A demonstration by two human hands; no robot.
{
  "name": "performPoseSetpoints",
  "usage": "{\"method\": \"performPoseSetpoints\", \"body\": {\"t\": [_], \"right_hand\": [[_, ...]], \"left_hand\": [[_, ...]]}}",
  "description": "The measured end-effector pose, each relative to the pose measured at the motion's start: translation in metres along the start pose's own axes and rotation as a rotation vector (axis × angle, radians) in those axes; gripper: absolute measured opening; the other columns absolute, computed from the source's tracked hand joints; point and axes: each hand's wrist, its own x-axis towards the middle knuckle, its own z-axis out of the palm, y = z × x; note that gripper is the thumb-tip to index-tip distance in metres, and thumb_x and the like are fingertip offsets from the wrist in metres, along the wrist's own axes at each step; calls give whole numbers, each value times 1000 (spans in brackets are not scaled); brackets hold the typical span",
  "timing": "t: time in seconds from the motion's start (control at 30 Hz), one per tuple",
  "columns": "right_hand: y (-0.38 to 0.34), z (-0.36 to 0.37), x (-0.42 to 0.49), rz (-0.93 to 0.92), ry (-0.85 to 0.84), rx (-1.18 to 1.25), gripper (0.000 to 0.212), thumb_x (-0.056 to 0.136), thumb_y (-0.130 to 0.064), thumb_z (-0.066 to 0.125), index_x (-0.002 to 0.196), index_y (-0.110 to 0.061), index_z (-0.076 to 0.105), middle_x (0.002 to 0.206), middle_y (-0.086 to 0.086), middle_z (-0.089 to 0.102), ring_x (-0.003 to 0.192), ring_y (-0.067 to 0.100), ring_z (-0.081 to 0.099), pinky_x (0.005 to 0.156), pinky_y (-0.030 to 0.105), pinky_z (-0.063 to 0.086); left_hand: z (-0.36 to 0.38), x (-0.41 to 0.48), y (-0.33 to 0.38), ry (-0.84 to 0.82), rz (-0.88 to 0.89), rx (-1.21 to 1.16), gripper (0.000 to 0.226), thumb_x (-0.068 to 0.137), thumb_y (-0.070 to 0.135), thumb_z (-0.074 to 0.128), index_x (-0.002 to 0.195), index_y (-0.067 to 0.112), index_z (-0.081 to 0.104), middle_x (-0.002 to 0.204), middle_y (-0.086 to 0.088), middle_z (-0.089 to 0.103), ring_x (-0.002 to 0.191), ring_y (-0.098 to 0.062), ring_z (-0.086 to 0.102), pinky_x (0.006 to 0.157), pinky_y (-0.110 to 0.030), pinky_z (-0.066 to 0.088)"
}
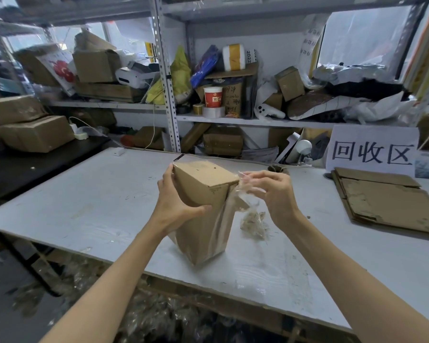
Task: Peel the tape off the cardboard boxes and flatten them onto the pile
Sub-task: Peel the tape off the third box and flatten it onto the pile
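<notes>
Beside the tall brown cardboard box [203, 184] my left hand [174, 204] grips, my right hand [275, 194] pinches clear tape [244, 196]; I should pull steadily.

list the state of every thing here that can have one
cardboard box: unflattened, standing tilted on the table
clear tape: partly peeled, still stuck along the box's right side
left grip: wrapped round the box's upper left
right grip: pinching the peeled tape
tape wad: crumpled, loose on the table
cardboard pile: flattened, stacked at the table's right
paper cup: upright on the shelf
</notes>
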Motion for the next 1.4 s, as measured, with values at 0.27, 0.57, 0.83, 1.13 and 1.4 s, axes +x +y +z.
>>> {"method": "performPoseSetpoints", "body": {"t": [0.27,0.57,0.83,1.13,1.4], "right_hand": [[1,3,15,87,102,-564,24,73,-37,81,78,-16,70,71,2,70,62,13,66,48,20,51],[1,7,10,-24,203,-315,13,86,-4,66,75,-9,71,70,6,70,67,15,69,59,17,53],[-8,22,-5,-289,-46,-421,44,73,-19,82,113,-18,65,93,0,68,88,10,68,79,25,58],[-10,30,-3,-476,210,-565,16,82,-10,74,96,-14,66,77,-2,65,70,13,66,67,37,57],[-4,12,-12,-538,194,-631,15,81,-3,73,80,-15,64,70,-8,65,63,13,66,59,40,57]], "left_hand": [[4,-11,5,1,172,53,139,44,49,92,150,39,2,132,17,20,128,-10,27,105,-34,37],[5,-10,9,118,-31,-73,139,44,54,92,153,33,9,147,0,24,131,-17,32,107,-42,39],[7,-7,23,120,-169,-65,141,41,74,75,156,32,7,149,-5,26,136,-29,37,105,-49,43],[7,-9,34,123,-157,-69,136,43,72,77,155,32,12,149,-4,29,132,-26,40,102,-46,45],[15,-13,37,84,-263,-188,139,36,81,68,154,26,21,150,-8,39,126,-27,49,100,-43,49]]}}
